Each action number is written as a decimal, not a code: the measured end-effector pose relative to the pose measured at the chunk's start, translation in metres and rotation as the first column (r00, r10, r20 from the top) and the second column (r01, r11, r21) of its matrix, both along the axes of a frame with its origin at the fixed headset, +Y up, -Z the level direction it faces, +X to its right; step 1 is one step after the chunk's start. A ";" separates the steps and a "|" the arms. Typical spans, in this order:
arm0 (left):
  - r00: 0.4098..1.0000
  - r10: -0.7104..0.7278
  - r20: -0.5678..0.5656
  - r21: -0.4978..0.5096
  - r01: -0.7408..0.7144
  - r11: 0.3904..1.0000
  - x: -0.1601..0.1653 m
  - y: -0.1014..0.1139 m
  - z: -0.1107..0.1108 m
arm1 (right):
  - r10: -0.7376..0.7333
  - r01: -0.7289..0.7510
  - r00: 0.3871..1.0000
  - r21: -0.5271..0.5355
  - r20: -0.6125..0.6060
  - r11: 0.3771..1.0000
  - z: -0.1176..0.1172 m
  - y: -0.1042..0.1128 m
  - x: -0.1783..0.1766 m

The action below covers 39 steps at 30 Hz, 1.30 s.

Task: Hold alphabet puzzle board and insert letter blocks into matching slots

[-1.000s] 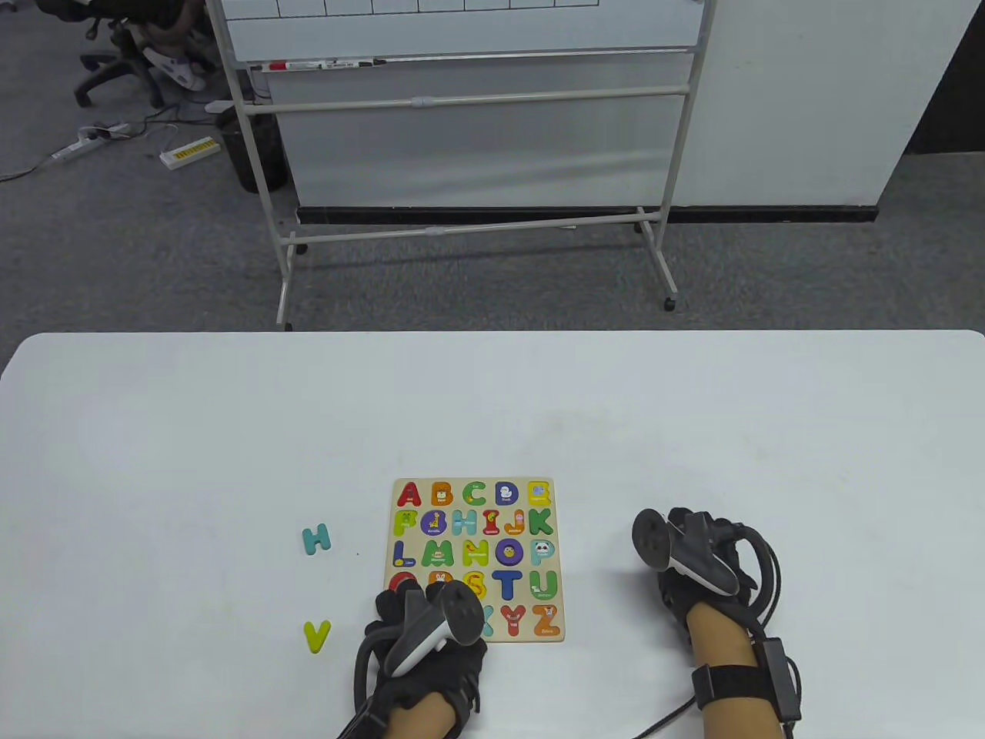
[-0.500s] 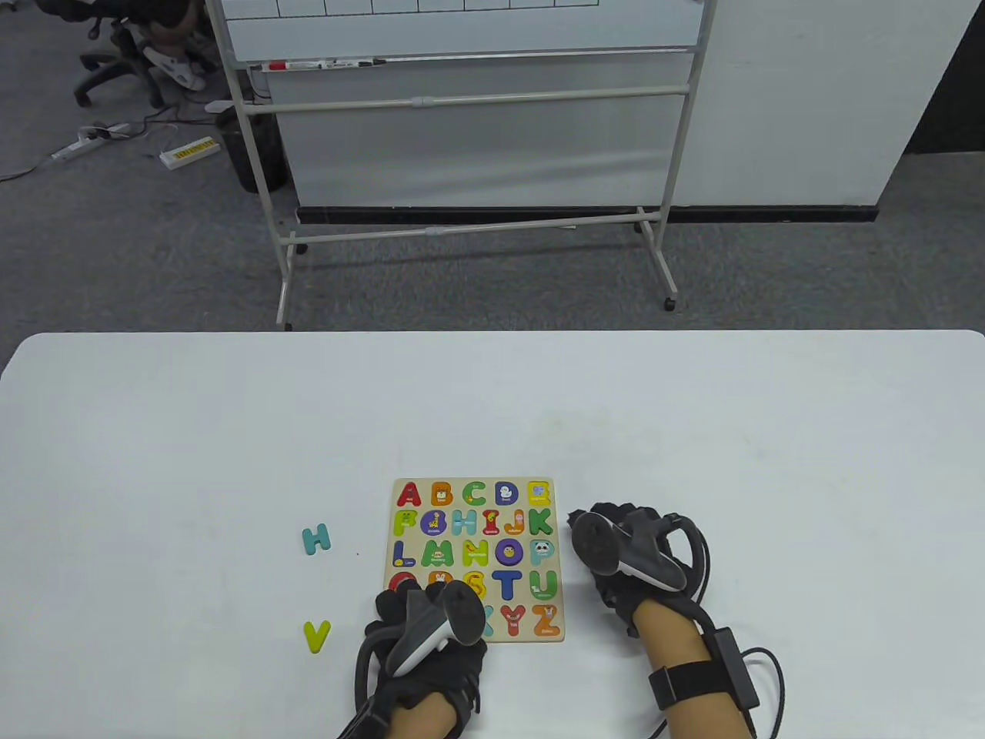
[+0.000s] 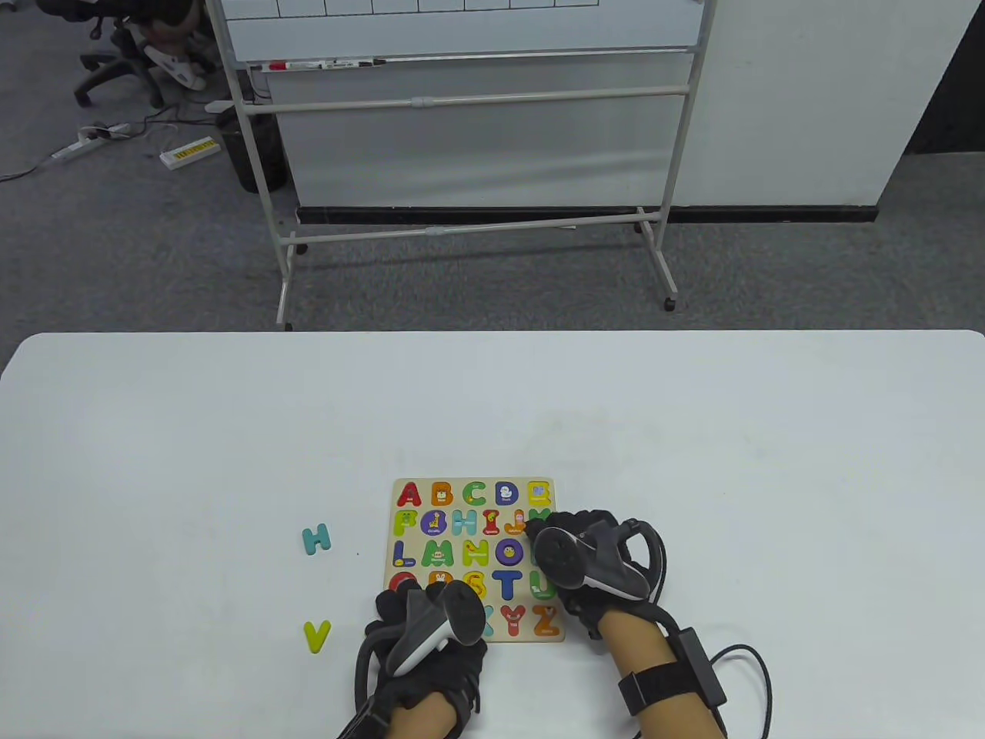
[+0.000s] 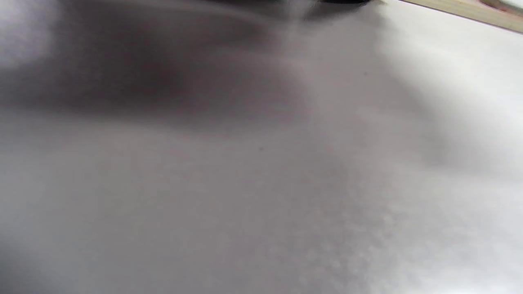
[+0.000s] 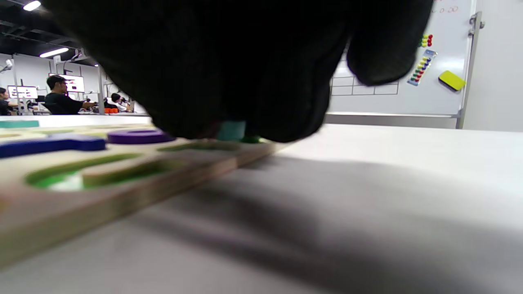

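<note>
Here the left hand (image 3: 431, 623) presses the near-left corner of the square wooden alphabet puzzle board (image 3: 473, 560), which lies flat on the white table (image 3: 692, 431). The right hand (image 3: 589, 566) covers the board's right edge; whether its grip holds a block cannot be told. Advisable: steady the board, lower squarely. A wheeled whiteboard (image 3: 469, 115) stands on grey carpet behind.

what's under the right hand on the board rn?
The right hand covers the puzzle board's right edge around K, P and U. A teal piece peeks out beneath it; whether the fingers grip it is hidden.

Both gloved hands, left hand (image 3: 423, 623) and right hand (image 3: 592, 570), on puzzle board (image 3: 471, 496).
</note>
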<state>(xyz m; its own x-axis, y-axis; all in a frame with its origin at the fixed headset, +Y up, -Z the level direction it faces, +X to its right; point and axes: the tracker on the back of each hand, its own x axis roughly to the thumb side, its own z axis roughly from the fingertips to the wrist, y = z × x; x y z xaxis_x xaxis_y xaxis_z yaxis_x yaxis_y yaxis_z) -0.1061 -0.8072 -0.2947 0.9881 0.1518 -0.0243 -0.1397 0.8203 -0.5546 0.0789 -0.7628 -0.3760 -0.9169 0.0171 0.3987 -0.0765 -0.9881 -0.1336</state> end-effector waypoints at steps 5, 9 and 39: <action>1.000 0.000 0.001 -0.001 0.000 1.000 0.000 0.000 0.000 | 0.004 -0.004 1.000 -0.003 -0.014 1.000 -0.001 -0.002 -0.002; 1.000 0.000 0.002 -0.002 0.000 1.000 0.000 0.000 0.000 | -0.002 0.002 1.000 -0.007 -0.017 1.000 -0.002 -0.003 -0.002; 1.000 0.008 -0.001 -0.006 -0.008 1.000 -0.001 -0.001 0.000 | -0.003 0.003 1.000 -0.035 -0.001 0.999 -0.001 0.003 0.002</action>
